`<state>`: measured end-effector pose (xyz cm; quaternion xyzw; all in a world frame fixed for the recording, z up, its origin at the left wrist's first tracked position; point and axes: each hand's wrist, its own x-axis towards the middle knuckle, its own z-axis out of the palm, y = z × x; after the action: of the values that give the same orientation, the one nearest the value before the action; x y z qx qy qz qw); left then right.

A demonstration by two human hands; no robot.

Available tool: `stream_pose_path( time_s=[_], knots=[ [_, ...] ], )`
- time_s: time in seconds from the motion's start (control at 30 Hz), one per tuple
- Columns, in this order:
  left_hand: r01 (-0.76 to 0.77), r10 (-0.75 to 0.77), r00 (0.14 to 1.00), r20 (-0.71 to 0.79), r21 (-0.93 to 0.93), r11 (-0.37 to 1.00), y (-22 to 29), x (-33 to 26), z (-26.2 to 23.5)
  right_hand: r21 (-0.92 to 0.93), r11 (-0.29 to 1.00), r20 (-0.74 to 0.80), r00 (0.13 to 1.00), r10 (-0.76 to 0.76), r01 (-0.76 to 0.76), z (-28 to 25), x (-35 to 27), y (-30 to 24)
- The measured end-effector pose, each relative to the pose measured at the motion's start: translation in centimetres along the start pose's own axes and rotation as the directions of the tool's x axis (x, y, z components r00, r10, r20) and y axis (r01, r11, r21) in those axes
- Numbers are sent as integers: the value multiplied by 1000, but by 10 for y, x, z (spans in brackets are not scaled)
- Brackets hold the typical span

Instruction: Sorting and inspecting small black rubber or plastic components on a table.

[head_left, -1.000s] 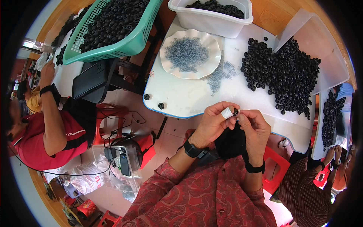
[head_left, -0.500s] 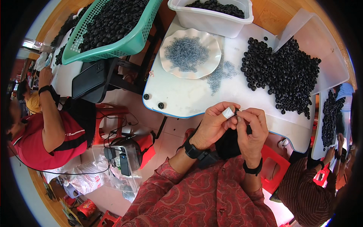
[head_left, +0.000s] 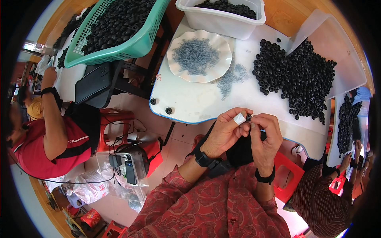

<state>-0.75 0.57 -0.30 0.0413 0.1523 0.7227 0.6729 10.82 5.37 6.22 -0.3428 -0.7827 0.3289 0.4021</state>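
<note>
Just off the front edge of the white table, my left hand (head_left: 220, 137) pinches a small black ring-shaped part (head_left: 249, 118) between thumb and fingers. White tape (head_left: 239, 118) wraps the left thumb. My right hand (head_left: 266, 137) is closed in a pinch close beside the part; whatever its fingertips hold is too small to make out. Beyond my hands, a scalloped white plate (head_left: 226, 65) carries many tiny clear grey-blue rings (head_left: 195, 56), some of them spilled on the table (head_left: 190, 101) beside it. A heap of similar black parts (head_left: 305, 77) lies to the right.
Two single black parts (head_left: 168, 110) sit near the table's left corner. A translucent bin (head_left: 345, 59) lies tipped behind the heap. A white tub (head_left: 222, 23) and a green basket (head_left: 149, 37) hold more black parts. Co-workers sit left and right; red stools (head_left: 287, 178) stand nearby.
My right fingertips have drawn slightly away from the black part, which now shows more clearly in my left fingers. The things on the table have not moved.
</note>
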Motion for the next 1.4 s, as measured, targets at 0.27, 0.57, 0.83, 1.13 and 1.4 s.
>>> stream_pose_path(
  time_s=[0.27, 0.57, 0.83, 1.13, 1.4],
  knots=[
    [-29, 30, 999, -15, 64, 997, -1, 0, -2, -47, 999, 14, 1000, -1, 2, 2, -1, 2],
    [-106, 112, 994, -17, 197, 975, -5, -1, -5, -76, 996, 82, 996, -35, 41, 1, 4, 3],
    [-31, 34, 997, 64, -58, 998, -4, -2, -6, -5, 1000, -8, 1000, -28, 28, 5, 0, 0],
    [-60, 60, 998, 11, 38, 997, -6, -3, -4, -41, 994, 32, 995, -95, 97, 4, 1, 3],
    [-56, 56, 998, 7, 45, 997, -8, 2, -6, -51, 998, -2, 1000, -27, 27, -15, 17, 20]
  ],
)
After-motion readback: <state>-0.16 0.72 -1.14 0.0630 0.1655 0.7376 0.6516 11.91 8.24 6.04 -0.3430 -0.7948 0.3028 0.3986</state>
